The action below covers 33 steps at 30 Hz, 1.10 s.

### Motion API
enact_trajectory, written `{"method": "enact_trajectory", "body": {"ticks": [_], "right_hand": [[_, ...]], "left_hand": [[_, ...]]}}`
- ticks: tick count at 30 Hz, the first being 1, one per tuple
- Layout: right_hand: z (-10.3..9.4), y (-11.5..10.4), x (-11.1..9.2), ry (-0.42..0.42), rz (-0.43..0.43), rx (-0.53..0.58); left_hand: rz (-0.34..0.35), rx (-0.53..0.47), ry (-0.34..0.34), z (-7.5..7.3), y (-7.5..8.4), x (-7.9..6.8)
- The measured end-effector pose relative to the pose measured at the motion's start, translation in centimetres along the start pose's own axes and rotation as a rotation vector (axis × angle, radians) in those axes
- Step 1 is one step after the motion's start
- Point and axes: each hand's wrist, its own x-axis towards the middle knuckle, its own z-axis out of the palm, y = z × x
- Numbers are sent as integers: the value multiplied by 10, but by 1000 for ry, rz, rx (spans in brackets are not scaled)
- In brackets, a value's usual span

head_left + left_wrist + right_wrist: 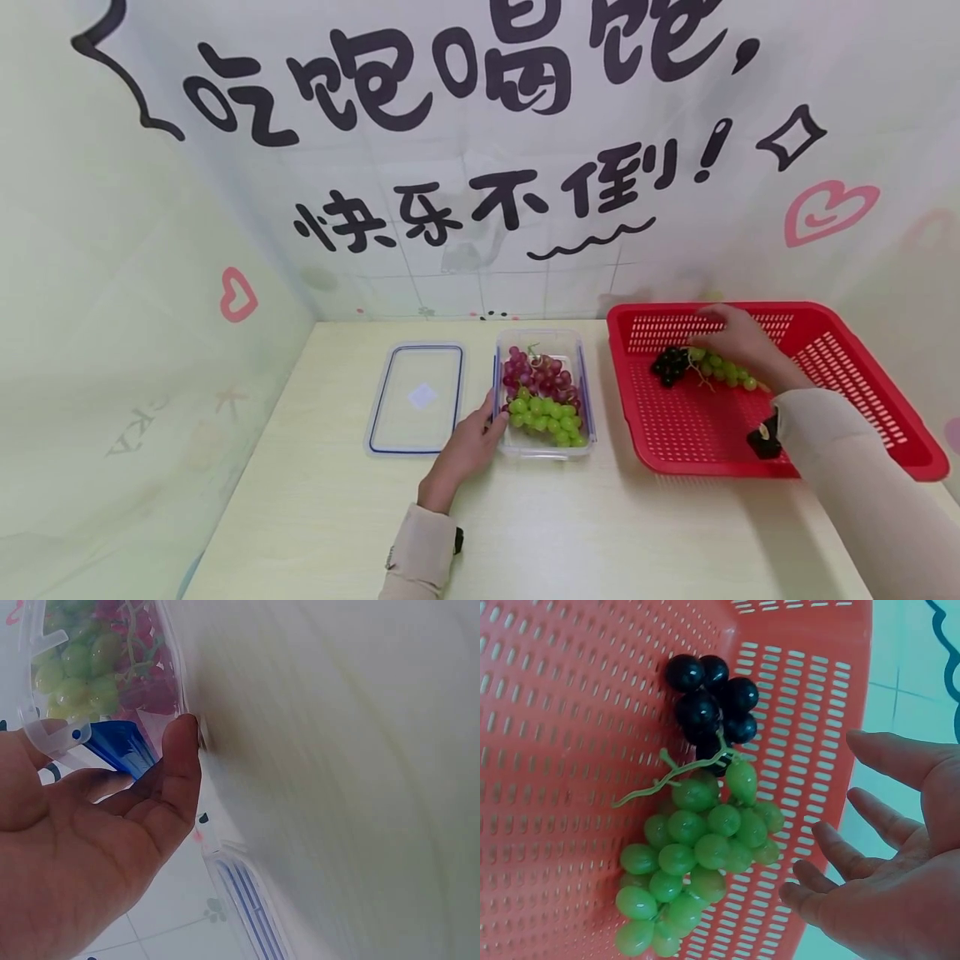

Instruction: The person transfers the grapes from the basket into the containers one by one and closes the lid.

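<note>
- From here the two hands are well apart, the left at the centre of the head view, the right toward its right side.
- The left hand grips the left wall of a clear box; only the left wrist view shows its fingers by a blue clasp.
- Inside that box, red grapes lie behind a green bunch.
- The right hand is over a red basket, right of frame. The head view leaves contact unclear; the right wrist view shows loosely spread fingers at its lower right, clear of the grapes.
- In the basket, black grapes sit just above a second green bunch; the right wrist view alone shows the long pale stem clearly.
- A blue-lined lid lies left of the box; the left wrist view catches merely its edge, bottom centre.
</note>
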Motion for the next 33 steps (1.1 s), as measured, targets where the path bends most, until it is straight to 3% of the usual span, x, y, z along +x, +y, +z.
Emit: {"method": "enact_trajectory", "body": {"ticks": [16,33], "right_hand": [[-5,28,3,-34,-10,-6],[-6,51,6,-128,35,95]], "left_hand": [[-4,-8,-6,-1,-1,0],[7,-8,-9,-2,1,0]]}}
